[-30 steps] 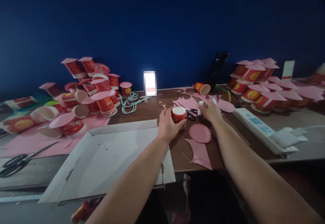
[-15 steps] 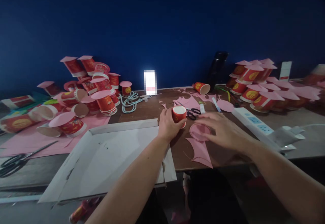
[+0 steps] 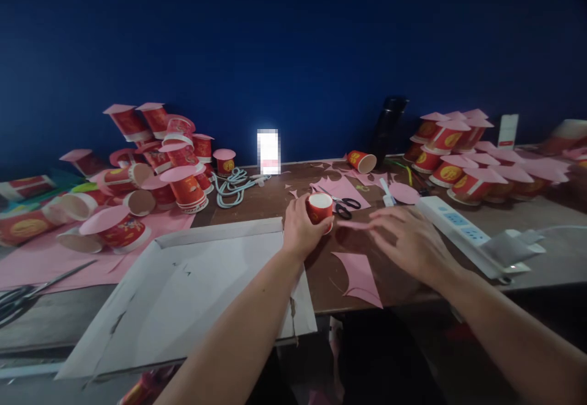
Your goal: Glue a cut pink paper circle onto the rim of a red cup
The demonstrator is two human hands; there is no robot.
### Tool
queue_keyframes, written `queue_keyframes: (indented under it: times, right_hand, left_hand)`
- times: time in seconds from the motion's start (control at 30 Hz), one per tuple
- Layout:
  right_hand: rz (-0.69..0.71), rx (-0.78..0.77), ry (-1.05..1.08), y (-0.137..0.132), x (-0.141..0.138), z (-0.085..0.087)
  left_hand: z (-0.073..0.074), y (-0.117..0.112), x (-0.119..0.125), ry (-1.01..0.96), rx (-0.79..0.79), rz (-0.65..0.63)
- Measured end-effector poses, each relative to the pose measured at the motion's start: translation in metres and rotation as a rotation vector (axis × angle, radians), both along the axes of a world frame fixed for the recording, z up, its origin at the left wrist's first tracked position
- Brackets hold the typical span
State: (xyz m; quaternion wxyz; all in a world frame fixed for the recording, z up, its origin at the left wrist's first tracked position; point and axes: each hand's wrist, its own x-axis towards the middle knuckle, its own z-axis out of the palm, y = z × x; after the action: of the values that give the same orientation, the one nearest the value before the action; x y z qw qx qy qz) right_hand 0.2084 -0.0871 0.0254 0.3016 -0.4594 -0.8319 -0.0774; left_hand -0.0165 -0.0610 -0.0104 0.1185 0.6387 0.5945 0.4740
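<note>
My left hand point(image 3: 300, 227) is wrapped round a red paper cup point(image 3: 320, 209) on the brown table, its white face turned up. Between the fingers and thumb of my right hand point(image 3: 403, 237) is a pink paper disc point(image 3: 353, 225), seen nearly edge-on just right of the cup. Black-handled scissors point(image 3: 347, 206) lie behind the disc on a pink paper sheet. A curved pink paper offcut point(image 3: 360, 276) rests on the table in front of my right hand. Another pink disc point(image 3: 403, 193) lies flat farther back.
An open white box point(image 3: 197, 289) stands at left. Red cups with pink discs are heaped at far left point(image 3: 183, 188) and stacked at right point(image 3: 449, 169). A power strip point(image 3: 463, 227), a black bottle point(image 3: 389, 130), a tipped cup point(image 3: 362, 161) and a coiled cable point(image 3: 232, 188) are around.
My right hand has picked up the pink disc from the table and tilted it edge-on beside the cup. My left hand keeps its hold on the cup. The view has shifted slightly.
</note>
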Motion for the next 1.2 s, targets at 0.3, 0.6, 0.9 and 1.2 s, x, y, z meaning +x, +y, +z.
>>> queue_keyframes:
  times: [0.3,0.6,0.9,1.2]
  right_hand:
    - [0.326,-0.918,1.400,0.063,-0.056,0.043]
    - [0.270,-1.153,1.592,0.082,-0.072,0.007]
    - [0.377,-1.296,1.682,0.079,-0.068,0.005]
    - [0.399,-1.163,1.479,0.078,-0.066,0.003]
  left_hand:
    - [-0.007,0.012,-0.001,0.014,0.105,0.055]
    - [0.005,0.007,-0.005,-0.068,0.040,0.033]
    - [0.015,0.008,-0.017,-0.309,0.075,0.109]
    - [0.036,0.021,-0.023,-0.343,-0.078,0.153]
